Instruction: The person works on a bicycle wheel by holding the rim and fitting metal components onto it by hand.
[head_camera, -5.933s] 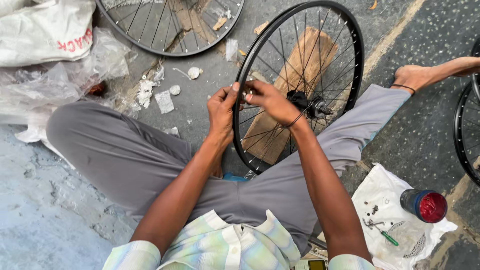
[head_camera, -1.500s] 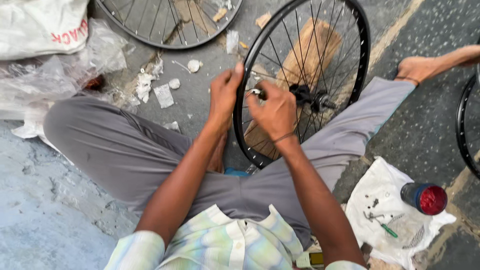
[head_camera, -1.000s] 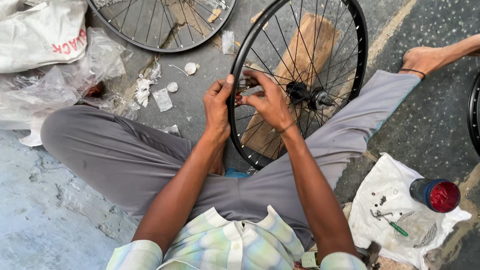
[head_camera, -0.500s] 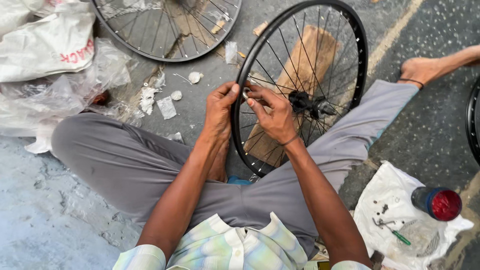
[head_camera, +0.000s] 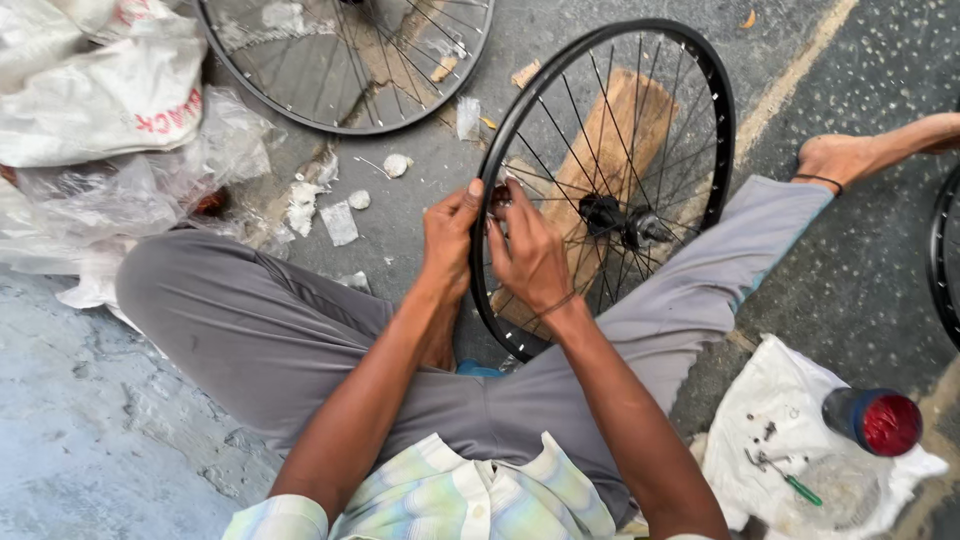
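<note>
On grey pavement, the left hand (head_camera: 450, 235) grips the black wheel rim (head_camera: 715, 100) (hub (head_camera: 603, 212) beyond) while right hand (head_camera: 527, 255) fingers pinch a spoke (head_camera: 560, 178) beside it.

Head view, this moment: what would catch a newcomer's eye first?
The black spoked wheel stands upright at centre between the seated person's grey-trousered legs, with a wooden block behind its spokes. Both hands meet at its near rim: the left hand on the rim's outer side, the right hand among the spokes. At lower right, a red-capped bottle lies on a white cloth with small screws.
</note>
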